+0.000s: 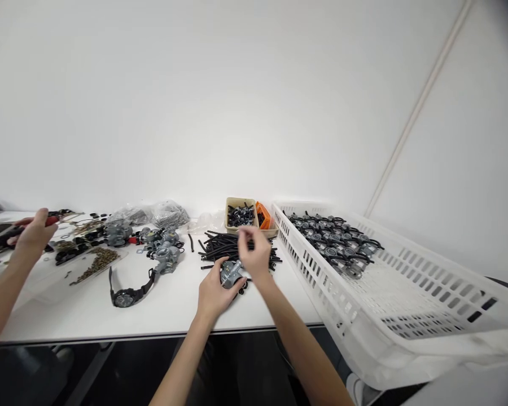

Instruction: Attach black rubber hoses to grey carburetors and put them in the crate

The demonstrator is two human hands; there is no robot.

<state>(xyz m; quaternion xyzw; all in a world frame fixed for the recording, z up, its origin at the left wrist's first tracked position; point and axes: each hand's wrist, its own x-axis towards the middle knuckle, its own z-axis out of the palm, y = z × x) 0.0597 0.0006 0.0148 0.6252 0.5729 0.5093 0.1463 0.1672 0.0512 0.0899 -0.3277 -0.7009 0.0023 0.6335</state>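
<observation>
- Left hand: fingers wrapped around a grey cast-metal carburettor, holding it just above the white surface, at the near edge of the hoses.
- Right hand: directly above the carburettor, fingers drawn narrow in a pinch. Cannot tell whether they hold anything.
- Just behind both hands: a loose pile of thin black rubber hoses.
- Beyond the hoses: a tan shallow tray of small black fittings, with an orange slotted plastic basket beside it.
- Right: a large white perforated plastic crate with rows of finished grey carburettors at its far end.
- Mid-surface: a black wristwatch lying flat, and a cluster of grey carburettors.
- Far left: a co-worker's hand gripping red-handled pliers, over a clear tray of brass-coloured small parts.
- Back edge: clear plastic bags of small grey parts.
</observation>
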